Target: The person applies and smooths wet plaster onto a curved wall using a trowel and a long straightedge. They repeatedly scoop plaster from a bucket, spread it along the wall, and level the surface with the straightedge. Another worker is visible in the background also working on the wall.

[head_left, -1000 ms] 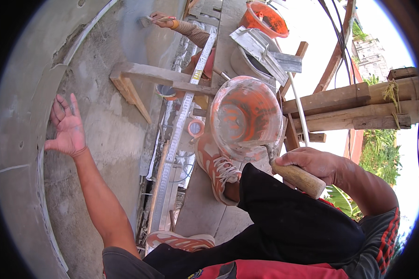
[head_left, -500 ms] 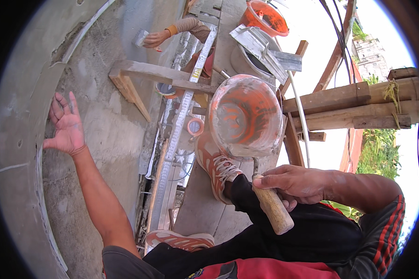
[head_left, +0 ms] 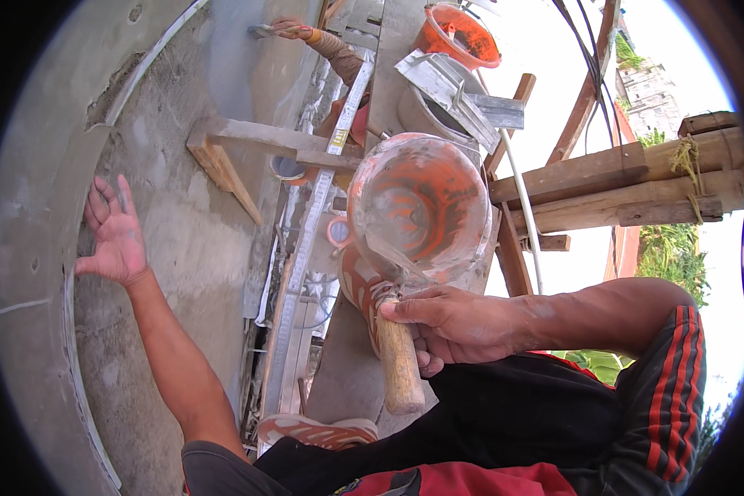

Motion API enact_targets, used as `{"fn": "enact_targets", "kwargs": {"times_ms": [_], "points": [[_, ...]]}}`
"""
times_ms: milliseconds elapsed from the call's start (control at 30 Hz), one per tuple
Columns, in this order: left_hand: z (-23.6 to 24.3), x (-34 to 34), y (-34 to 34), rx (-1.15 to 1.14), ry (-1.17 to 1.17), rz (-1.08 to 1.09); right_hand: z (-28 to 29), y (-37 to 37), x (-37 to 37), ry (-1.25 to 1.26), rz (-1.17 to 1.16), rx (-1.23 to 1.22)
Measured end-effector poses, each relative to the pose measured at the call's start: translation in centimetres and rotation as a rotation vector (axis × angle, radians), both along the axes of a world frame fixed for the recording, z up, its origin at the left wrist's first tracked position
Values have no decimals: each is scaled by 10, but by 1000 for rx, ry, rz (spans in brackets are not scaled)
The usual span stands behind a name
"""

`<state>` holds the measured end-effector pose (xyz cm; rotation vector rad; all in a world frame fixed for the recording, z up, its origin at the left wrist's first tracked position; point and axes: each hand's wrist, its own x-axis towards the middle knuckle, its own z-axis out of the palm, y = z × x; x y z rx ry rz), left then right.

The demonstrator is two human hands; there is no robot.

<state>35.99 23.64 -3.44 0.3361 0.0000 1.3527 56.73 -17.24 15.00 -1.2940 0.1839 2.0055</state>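
My right hand (head_left: 463, 324) is wrapped round the wooden handle of a trowel (head_left: 402, 370). Its metal end points away from me, over the near rim of an orange bucket (head_left: 465, 207) smeared with grey mortar. Inside, mortar coats the walls and bottom. My left hand (head_left: 116, 240) is raised at the left, palm showing and fingers spread, holding nothing. It is beside the edge of a smooth grey plastered surface, in front of a rough cement wall (head_left: 169, 273); whether it presses on either, I cannot tell.
A wooden bracket (head_left: 277, 140) spans between wall and planks. A long metal straightedge (head_left: 310, 223) runs alongside the plank walkway (head_left: 339, 372). Beyond stand a grey tub (head_left: 426, 112) with metal pieces on it and another orange bucket (head_left: 438, 33). A co-worker's hand (head_left: 293, 30) holds a tool at the wall.
My right hand has moved left with the trowel, its handle now more upright in the picture. The co-worker's hand has moved farther up the picture. My left hand stays spread at the wall.
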Motion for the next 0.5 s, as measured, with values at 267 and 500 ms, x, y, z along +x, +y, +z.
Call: {"fn": "enact_targets", "kwargs": {"times_ms": [267, 500], "points": [[-8, -6, 5, 9, 18, -7, -17, -4, 13, -86, -183, 110], [-4, -2, 2, -32, -15, 0, -19, -47, 37, -364, -181, -121]]}}
